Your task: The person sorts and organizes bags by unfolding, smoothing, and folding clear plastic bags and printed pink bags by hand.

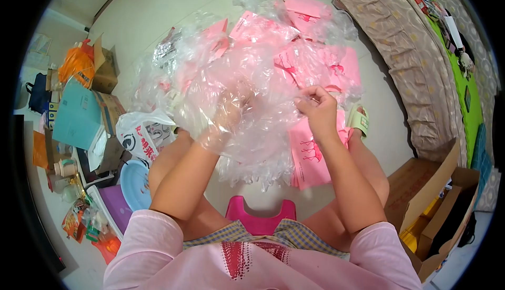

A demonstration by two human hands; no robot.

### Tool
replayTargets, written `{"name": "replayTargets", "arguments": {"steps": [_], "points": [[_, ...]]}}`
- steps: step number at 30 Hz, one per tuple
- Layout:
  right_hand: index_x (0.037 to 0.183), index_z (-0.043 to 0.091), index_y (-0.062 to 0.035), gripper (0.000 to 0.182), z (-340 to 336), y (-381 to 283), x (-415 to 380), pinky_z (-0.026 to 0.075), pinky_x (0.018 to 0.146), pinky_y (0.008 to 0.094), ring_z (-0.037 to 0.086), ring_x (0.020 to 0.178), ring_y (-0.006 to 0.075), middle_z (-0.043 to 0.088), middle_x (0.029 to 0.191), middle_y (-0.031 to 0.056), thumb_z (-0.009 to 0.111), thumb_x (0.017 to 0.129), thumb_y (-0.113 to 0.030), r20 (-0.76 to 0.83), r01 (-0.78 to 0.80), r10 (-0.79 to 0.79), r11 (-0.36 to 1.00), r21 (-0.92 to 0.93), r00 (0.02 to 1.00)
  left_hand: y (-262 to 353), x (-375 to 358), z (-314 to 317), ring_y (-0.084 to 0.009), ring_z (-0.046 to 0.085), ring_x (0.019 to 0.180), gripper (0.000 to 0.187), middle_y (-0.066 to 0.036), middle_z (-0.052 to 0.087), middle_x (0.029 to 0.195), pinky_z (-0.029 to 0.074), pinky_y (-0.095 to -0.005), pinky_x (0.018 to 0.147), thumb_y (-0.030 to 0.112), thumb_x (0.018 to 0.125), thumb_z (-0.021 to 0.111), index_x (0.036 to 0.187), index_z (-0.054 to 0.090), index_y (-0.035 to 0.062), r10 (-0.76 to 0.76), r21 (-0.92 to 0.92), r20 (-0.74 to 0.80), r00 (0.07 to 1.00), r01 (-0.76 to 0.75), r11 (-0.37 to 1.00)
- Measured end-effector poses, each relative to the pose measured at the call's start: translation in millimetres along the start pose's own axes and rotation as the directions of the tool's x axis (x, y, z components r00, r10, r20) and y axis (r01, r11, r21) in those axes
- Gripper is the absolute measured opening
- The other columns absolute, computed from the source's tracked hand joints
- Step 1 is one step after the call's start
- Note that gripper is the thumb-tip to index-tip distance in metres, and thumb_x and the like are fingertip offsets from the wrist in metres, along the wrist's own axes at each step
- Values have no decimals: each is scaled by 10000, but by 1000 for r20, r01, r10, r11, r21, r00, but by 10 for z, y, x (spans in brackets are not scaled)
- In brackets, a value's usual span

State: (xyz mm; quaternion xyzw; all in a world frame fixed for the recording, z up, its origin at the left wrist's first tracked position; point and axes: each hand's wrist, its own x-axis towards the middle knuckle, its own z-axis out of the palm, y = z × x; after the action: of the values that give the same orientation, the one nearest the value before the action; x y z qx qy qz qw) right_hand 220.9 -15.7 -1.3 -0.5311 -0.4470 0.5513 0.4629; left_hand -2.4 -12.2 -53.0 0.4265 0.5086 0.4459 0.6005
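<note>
A large clear plastic bag [263,127] is held up between my hands, crinkled and see-through. My left hand [234,103] is inside it, seen through the film, which blurs its fingers too much to show their shape. At the bag's right side, my right hand [318,108] pinches the edge of the film between thumb and fingers. Just below the right hand lies a stack of pink printed bags [310,156] with red flamingo drawings. More pink packages [263,29], among loose clear film, cover the floor beyond my hands.
A pink stool [260,216] is under me. To the left stand a blue basin [135,185], a white printed carrier bag [147,135] and cardboard boxes [105,69]. On the right are an open carton [436,211] and a fabric-draped bed or sofa [400,53].
</note>
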Motion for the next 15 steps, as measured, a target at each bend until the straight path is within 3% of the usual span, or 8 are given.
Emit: {"name": "replayTargets", "arguments": {"steps": [1, 5, 7, 8, 10, 11, 13, 15], "points": [[901, 588, 6, 175, -10, -39, 6, 421, 545, 205, 527, 606, 79, 569, 734, 12, 651, 742, -27, -58, -42, 43, 999, 15, 997, 174, -5, -13, -216, 517, 1053, 328, -71, 557, 1113, 430, -338, 791, 279, 832, 610, 1108, 543, 115, -190, -180, 52, 980, 196, 964], [884, 593, 18, 151, 7, -104, 8, 413, 505, 215, 507, 568, 67, 529, 651, 5, 651, 757, -40, 6, -124, 124, 992, -22, 992, 359, -101, 179, -238, 490, 1148, 445, -113, 513, 1247, 431, -348, 854, 276, 865, 568, 1265, 461, 113, -254, -351, -73, 965, 213, 912], [894, 582, 20, 156, 45, -55, 11, 416, 508, 216, 506, 569, 68, 526, 652, 4, 643, 773, -57, -3, -168, 169, 983, 68, 986, 393, -161, 228, -218, 465, 1178, 526, -98, 493, 1266, 418, -349, 909, 248, 884, 530, 1356, 350, 103, 151, -567, 182, 972, -22, 824], [903, 571, 22, 163, 49, -17, 19, 420, 511, 218, 505, 569, 69, 522, 653, 3, 634, 789, -75, -8, -210, 213, 965, 156, 977, 386, -141, 202, -218, 465, 1178, 526, -98, 493, 1266, 418, -349, 909, 248, 884, 530, 1356, 350, 103, 150, -567, 185, 971, -19, 823], [908, 558, 20, 163, -22, 85, 87, 432, 519, 224, 517, 582, 81, 533, 672, 12, 620, 803, -88, -69, -198, 228, 935, 293, 971, 414, -77, 169, -204, 465, 1160, 617, -89, 488, 1240, 407, -366, 940, 153, 853, 554, 1388, 254, 81, -188, -656, 420, 888, 440, 613], [914, 546, 18, 165, -69, 119, 108, 444, 528, 229, 530, 595, 92, 544, 691, 21, 606, 818, -102, -122, -176, 248, 889, 424, 961, 403, -81, 208, -204, 465, 1160, 617, -89, 488, 1240, 407, -366, 940, 153, 853, 554, 1388, 254, 81, -187, -654, 429, 884, 446, 611], [906, 537, 16, 159, -87, 22, 88, 464, 556, 240, 551, 628, 112, 557, 735, 42, 597, 823, -106, -131, -199, 284, 871, 450, 950, 536, -208, 358, -190, 435, 1191, 757, -102, 426, 1314, 346, -351, 1004, 71, 777, 645, 1410, 232, 96, -293, 134, 315, 903, 263, 955], [898, 528, 15, 154, -54, 4, 68, 483, 585, 252, 573, 662, 132, 570, 779, 63, 587, 829, -110, -132, -224, 322, 848, 480, 937, 543, -345, 397, -176, 437, 1177, 810, -96, 446, 1290, 369, -334, 978, 2, 735, 650, 1413, 214, 86, -240, 76, 398, 886, 229, 970]]}}
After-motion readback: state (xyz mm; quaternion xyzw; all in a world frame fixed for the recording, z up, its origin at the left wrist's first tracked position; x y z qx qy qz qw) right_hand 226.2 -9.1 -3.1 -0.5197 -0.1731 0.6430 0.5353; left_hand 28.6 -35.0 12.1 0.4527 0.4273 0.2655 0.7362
